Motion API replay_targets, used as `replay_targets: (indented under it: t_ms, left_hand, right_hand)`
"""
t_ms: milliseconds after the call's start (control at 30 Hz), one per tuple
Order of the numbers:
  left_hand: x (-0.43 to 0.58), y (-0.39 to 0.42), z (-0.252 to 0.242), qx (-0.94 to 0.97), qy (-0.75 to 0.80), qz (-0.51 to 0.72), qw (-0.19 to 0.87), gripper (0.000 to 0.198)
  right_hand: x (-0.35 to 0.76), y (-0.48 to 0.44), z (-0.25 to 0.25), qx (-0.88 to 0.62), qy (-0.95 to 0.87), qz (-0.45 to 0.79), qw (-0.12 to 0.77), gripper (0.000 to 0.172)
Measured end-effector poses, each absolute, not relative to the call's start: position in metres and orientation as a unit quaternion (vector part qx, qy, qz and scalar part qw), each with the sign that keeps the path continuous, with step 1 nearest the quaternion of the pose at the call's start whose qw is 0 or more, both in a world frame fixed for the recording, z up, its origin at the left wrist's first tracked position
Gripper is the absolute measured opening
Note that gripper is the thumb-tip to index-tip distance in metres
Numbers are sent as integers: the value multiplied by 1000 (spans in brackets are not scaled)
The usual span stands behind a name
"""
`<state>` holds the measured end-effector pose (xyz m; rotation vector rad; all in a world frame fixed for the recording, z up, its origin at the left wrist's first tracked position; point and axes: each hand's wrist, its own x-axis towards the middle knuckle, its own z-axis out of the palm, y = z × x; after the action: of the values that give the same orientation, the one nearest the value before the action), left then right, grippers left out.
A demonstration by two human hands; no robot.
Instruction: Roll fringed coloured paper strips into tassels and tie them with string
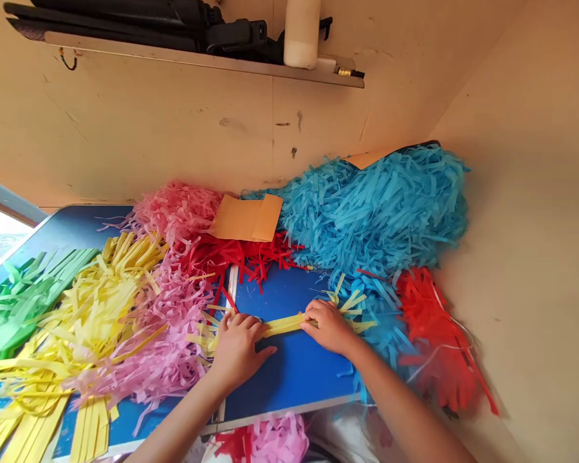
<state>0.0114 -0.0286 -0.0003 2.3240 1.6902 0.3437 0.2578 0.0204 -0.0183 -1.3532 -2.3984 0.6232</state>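
Observation:
A yellow tissue paper tassel [284, 325] with fringed ends lies stretched over the blue table, its flat middle band running between my two hands. My right hand [329, 325] pinches the band near its right fringe, thumb and fingers together. On the band's left part, my left hand [241, 344] has its fingers curled down over the paper, with the thumb held away to the side. The left fringe spreads out beyond those fingers, against a pile of pink tissue strips [174, 321].
Blue tissue fringe [371, 206] is heaped at the back right, with red fringe [429, 321] and white string beside it. Yellow [106, 302] and green strips [29, 302] cover the left. An orange paper piece [246, 218] rests on red strips. A shelf [197, 54] hangs above.

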Motion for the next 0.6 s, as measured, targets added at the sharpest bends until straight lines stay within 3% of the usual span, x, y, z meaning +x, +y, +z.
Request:
replay_targets:
  t_ms: [100,467,600]
  left_hand:
    - [12,-25,-3,789,590,112,128,15]
    - [-23,-3,7,819,496,92,273,29]
    - [-6,-12,14,805,550,78,208,21]
  right_hand:
    - [256,21,-18,-479,-835,218,157,8]
    - [263,24,-27,-465,-834,242,171,7]
    - [264,22,-25,-464,-831,252,176,8]
